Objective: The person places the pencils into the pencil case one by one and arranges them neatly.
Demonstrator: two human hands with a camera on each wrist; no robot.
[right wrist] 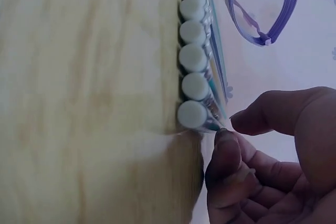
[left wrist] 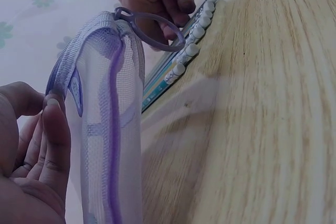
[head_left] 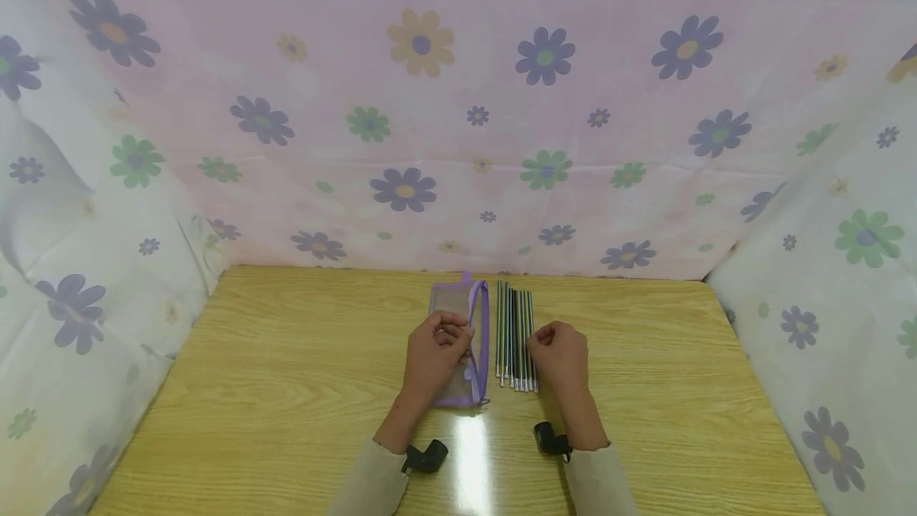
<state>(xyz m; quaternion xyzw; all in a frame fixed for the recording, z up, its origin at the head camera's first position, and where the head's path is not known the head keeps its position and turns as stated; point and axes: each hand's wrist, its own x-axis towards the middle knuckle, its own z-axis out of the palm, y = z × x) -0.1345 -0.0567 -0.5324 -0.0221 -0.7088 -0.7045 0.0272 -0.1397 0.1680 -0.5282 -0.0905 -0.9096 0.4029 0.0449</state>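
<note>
- The mesh pouch [head_left: 450,299] lies on the table [head_left: 286,388] under and beside the left hand [head_left: 435,353], whose thumb and index finger pinch the fabric along its opening.
- The pencils [head_left: 516,341] lie between the two hands, just to the right of the pouch and apart from it, eraser ends toward the person.
- The right hand [head_left: 562,357] is at the outermost pencil on the right, fingers curled, thumb and index tip close to its shaft; I cannot tell whether they grip it.
- The hands are apart from each other, with the pencils and the pouch's zipper side between them.
- Count: one pouch, and about eight pencils; they lie too close for a sure number.
- The pouch is a long rectangle of see-through netting with purple woven trim; its zipper strip [head_left: 485,341] bows outward and the mouth gapes. One smooth oval pull ring [left wrist: 181,39] hangs at its end.
- The pencils are slim and straight, in dark, green-blue and yellowish tones, with shiny silvery collars and round, white erasers [right wrist: 192,57].
- The table has a glossy wood grain; behind it hangs creased, flower-printed cloth [head_left: 458,142].
- Two black wrist pieces [head_left: 427,456] sit by two beige sleeves [head_left: 372,480].
</note>
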